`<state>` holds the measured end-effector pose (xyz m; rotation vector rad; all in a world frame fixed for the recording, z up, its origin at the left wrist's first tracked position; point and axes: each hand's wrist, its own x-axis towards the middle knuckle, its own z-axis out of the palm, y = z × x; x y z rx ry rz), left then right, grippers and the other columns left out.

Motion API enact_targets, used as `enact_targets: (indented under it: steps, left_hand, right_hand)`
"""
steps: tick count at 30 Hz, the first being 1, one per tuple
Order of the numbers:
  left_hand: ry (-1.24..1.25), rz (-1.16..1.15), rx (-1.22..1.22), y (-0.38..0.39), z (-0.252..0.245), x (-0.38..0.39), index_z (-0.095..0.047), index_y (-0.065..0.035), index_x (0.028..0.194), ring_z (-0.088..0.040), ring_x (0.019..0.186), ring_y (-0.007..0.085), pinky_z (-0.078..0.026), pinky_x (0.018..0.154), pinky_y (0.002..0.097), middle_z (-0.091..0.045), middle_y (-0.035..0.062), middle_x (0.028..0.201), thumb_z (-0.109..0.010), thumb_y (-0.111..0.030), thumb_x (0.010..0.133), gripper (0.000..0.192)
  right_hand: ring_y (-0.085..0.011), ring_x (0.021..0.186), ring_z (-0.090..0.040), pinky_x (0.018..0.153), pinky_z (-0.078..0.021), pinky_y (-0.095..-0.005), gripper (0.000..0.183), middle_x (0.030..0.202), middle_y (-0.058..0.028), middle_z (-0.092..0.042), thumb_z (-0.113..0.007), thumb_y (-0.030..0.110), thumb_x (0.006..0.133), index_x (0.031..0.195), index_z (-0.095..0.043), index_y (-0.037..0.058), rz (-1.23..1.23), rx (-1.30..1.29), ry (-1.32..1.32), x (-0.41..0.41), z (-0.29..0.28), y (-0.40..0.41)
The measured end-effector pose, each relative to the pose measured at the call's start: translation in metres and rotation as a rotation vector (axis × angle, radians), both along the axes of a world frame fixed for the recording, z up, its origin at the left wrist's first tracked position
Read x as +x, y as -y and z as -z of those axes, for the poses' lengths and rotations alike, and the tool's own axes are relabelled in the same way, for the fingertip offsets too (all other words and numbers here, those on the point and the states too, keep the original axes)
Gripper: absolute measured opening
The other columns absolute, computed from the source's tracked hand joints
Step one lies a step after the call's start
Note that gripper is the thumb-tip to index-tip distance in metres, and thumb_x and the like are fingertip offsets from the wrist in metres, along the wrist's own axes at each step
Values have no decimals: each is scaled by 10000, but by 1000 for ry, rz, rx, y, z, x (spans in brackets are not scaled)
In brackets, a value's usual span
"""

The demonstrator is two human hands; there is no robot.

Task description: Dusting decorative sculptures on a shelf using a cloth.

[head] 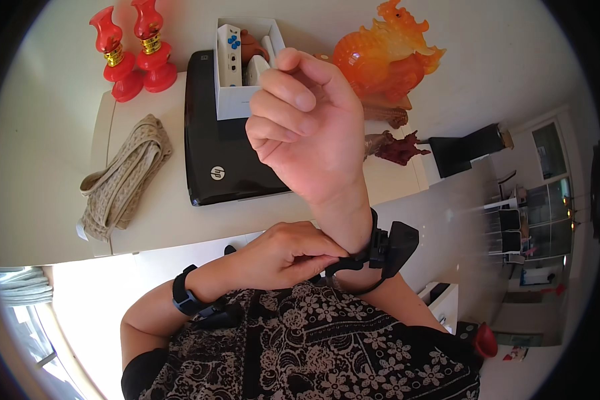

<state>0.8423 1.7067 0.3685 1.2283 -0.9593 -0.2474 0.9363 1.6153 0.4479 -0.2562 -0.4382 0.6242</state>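
Observation:
My left hand [292, 255] reaches across from the left and pinches the black strap [347, 263] of a wrist-mounted device [400, 250]. The device sits around my right wrist, its black block on the outer side. My right hand [312, 125] is raised, palm towards me, its fingers loosely curled with nothing in them. Behind it lies a black HP machine [225, 155], likely a printer, partly covered by the hand. A white open box [237, 102] stands on this machine, holding a white controller [229, 55] and a brown teapot [252, 46]. Another black wristband [184, 292] circles my left forearm.
On the cream cabinet top [155, 220] lie a folded beige knitted cloth [127, 175], two red lamps [155, 65] and an orange dragon-like figurine [387, 60]. A dark red carved ornament [400, 148] stands near the right end. A bright window [30, 335] is at lower left.

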Motion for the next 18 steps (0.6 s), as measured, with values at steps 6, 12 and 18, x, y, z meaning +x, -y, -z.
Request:
enact_targets:
  steps: [6,12,18]
  left_hand:
    - [-90,47,38,0,1,-1,-693,-42,872,-611,733,210,-481,671,313,-669,73,803,-694,-104,830,75]
    - [-48,-20,26,2,-4,-2,-693,-57,797,-598,715,211,-477,667,309,-675,45,754,-721,-137,809,85]
    - [62,-42,25,-1,4,-2,-665,-35,934,-612,735,243,-486,684,333,-665,87,840,-672,-66,824,114]
  right_hand:
    - [-70,516,-381,513,-318,-223,261,655,23,-487,-381,203,974,966,-593,51,3,-13,1,-2,3,-5]
    - [-65,513,-380,504,-315,-217,248,646,29,-481,-389,198,973,966,-591,53,34,-30,-21,-2,4,-7]
    - [-65,515,-386,504,-319,-216,233,643,32,-479,-403,194,966,961,-592,57,24,-34,-55,-3,5,-4]
